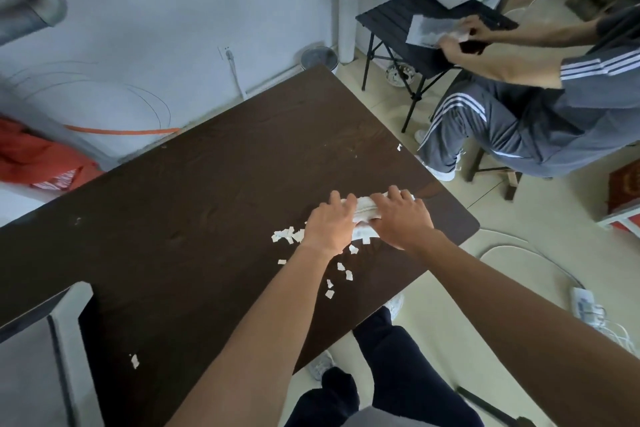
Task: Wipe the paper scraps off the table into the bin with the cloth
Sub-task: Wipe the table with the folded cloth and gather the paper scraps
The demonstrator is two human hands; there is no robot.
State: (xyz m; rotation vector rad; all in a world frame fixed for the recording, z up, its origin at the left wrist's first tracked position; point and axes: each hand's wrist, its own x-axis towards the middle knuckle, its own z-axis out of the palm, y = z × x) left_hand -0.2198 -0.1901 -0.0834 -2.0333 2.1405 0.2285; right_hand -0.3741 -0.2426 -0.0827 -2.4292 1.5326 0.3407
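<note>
A folded white cloth lies on the dark brown table, pressed flat under both hands. My left hand holds its left part and my right hand its right part. White paper scraps bunch up just left of my left hand. More scraps trail toward the table's near edge, one stray scrap lies at the near left, and one scrap sits at the far right edge. A round grey bin stands on the floor beyond the table's far corner.
A person in a grey striped tracksuit sits to the right at a small black folding table. White cables and a power strip lie on the floor at right. A red cloth rests at far left. My legs stand by the table's near edge.
</note>
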